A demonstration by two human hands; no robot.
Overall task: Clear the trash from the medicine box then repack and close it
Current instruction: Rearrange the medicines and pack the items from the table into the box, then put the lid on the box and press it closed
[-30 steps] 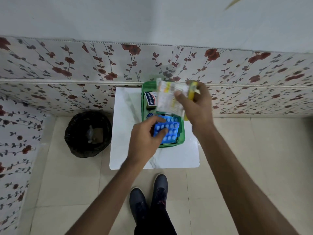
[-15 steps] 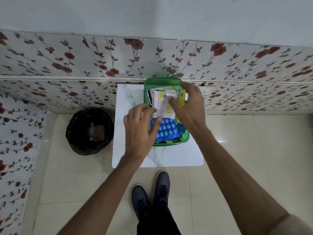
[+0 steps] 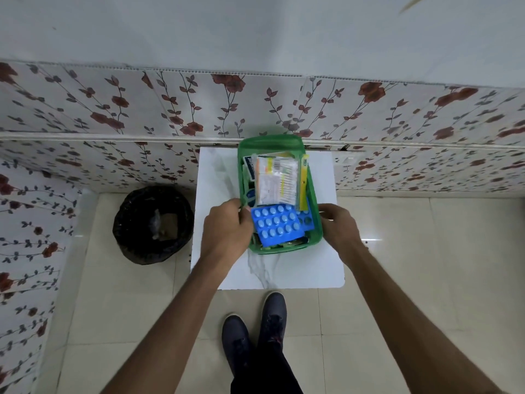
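At the far left, on the tiled floor, stands a black-lined trash bin [image 3: 153, 224] with a few scraps inside, just left of a white marble-patterned table [image 3: 216, 194] set against the flowered wall. The left hand [image 3: 227, 231] is at the left wall of the green medicine box [image 3: 316, 220], its fingers curled together against the rim; whether they actually pinch the plastic cannot be told. The box sits on the far middle of the table, open, its green lid [image 3: 270, 143] standing up at the far end by the wall. Inside, near the person, lies a blue blister pack [image 3: 277, 224] with 3 rows of pills; beyond it a clear packet of cotton swabs [image 3: 277, 182] rests on other packets, with a yellow strip [image 3: 304, 183] along the right wall. The right hand [image 3: 338, 227] touches the box's right wall, fingers bent and loosely apart, holding nothing. Below, 2 dark shoes [image 3: 255, 334] stand on the floor.
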